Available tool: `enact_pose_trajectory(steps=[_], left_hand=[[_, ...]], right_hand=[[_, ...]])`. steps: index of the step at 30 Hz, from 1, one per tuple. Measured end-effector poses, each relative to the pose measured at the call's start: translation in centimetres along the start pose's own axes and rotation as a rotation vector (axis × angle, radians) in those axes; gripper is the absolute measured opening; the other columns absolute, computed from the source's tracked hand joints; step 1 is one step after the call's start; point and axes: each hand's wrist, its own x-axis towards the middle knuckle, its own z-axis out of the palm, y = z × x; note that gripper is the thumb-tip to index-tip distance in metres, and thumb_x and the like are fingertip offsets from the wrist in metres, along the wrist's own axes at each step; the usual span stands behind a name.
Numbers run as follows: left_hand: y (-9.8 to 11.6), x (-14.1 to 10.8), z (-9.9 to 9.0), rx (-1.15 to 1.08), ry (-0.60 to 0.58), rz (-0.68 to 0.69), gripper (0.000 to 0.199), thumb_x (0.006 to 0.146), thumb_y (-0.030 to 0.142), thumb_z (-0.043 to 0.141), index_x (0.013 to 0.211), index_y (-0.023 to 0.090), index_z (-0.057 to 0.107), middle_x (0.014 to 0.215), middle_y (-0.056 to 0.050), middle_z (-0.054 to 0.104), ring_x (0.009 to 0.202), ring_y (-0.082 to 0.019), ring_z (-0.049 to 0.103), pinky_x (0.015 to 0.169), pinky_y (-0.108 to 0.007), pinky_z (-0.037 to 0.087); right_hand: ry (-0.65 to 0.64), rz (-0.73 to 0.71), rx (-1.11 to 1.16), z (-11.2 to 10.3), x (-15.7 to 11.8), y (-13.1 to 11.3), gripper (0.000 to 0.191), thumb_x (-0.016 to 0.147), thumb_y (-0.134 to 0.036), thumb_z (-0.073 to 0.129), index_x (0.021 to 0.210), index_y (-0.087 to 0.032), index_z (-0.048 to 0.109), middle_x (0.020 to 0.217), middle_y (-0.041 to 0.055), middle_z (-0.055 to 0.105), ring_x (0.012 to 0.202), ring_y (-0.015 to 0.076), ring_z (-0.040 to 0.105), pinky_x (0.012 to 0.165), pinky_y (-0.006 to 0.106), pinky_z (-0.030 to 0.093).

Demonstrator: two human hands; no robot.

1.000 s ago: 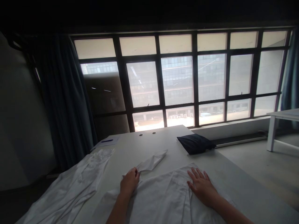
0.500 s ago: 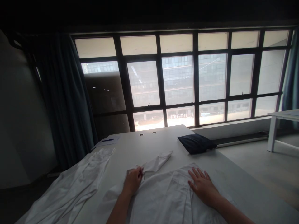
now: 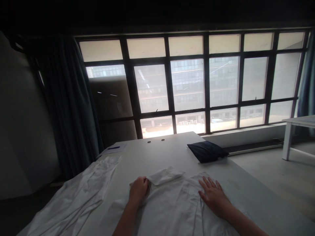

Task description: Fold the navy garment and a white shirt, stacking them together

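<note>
A white garment lies spread over the near part of the white table, its exact kind unclear. My left hand is closed on its far left edge, with the fingertips hidden by the grip. Beside that hand, a loose white flap of the cloth is folded toward me. My right hand rests flat on the garment's right side, fingers spread.
Another crumpled white garment lies along the table's left edge. Farther back are a paper with a dark pen and a folded dark cloth. The white table extends toward the windows. A second table stands right.
The flap beside my left hand has come nearer and folded over onto the garment. My left hand has shifted slightly left. My right hand stays in place.
</note>
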Motion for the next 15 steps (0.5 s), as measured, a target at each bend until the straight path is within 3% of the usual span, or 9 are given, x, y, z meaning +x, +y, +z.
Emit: enact_pose_trajectory(steps=[3, 7, 11, 13, 15], left_hand=[[0.8, 0.5, -3.0, -0.05, 0.06, -0.006, 0.032, 0.097, 0.031, 0.044, 0.09, 0.021, 0.074, 0.096, -0.009, 0.078, 0.093, -0.022, 0.07, 0.075, -0.026, 0.043], [3.3, 0.1, -8.5, -0.103, 0.175, 0.04, 0.029, 0.095, 0.036, 0.048, 0.101, 0.019, 0.072, 0.102, -0.006, 0.077, 0.089, -0.02, 0.068, 0.077, -0.025, 0.043], [6.2, -3.1, -14.2, -0.139, 0.186, 0.112, 0.038, 0.094, 0.048, 0.047, 0.081, 0.02, 0.07, 0.071, 0.0, 0.071, 0.068, -0.018, 0.063, 0.061, -0.025, 0.039], [6.9, -5.6, -16.9, -0.189, 0.061, 0.144, 0.035, 0.091, 0.049, 0.052, 0.082, 0.021, 0.071, 0.07, 0.0, 0.07, 0.067, -0.019, 0.062, 0.058, -0.025, 0.039], [6.7, -8.2, -19.2, -0.248, -0.231, 0.156, 0.032, 0.086, 0.053, 0.06, 0.097, 0.025, 0.073, 0.076, 0.002, 0.073, 0.066, -0.019, 0.064, 0.057, -0.025, 0.042]], right_hand=[[-0.001, 0.003, 0.003, 0.1, 0.1, 0.1, 0.07, 0.098, -0.067, 0.027, 0.153, -0.027, 0.041, 0.163, 0.0086, 0.032, 0.152, 0.0331, 0.023, 0.12, 0.058, 0.01], [-0.005, 0.001, 0.017, 0.0, 0.1, 0.1, 0.071, 0.097, -0.067, 0.027, 0.153, -0.027, 0.042, 0.163, 0.0096, 0.033, 0.151, 0.033, 0.023, 0.12, 0.058, 0.01], [-0.011, 0.007, 0.018, -0.2, 0.0, 0.0, 0.07, 0.097, -0.066, 0.027, 0.153, -0.026, 0.042, 0.163, 0.0097, 0.033, 0.151, 0.0333, 0.024, 0.12, 0.058, 0.01], [-0.006, 0.003, 0.02, -0.3, -0.1, -0.1, 0.07, 0.097, -0.066, 0.029, 0.153, -0.026, 0.043, 0.162, 0.0101, 0.034, 0.151, 0.0336, 0.024, 0.12, 0.058, 0.01], [0.01, 0.001, 0.02, -0.5, -0.3, -0.3, 0.068, 0.097, -0.064, 0.031, 0.151, -0.025, 0.046, 0.161, 0.0107, 0.037, 0.15, 0.0346, 0.026, 0.12, 0.059, 0.011]])
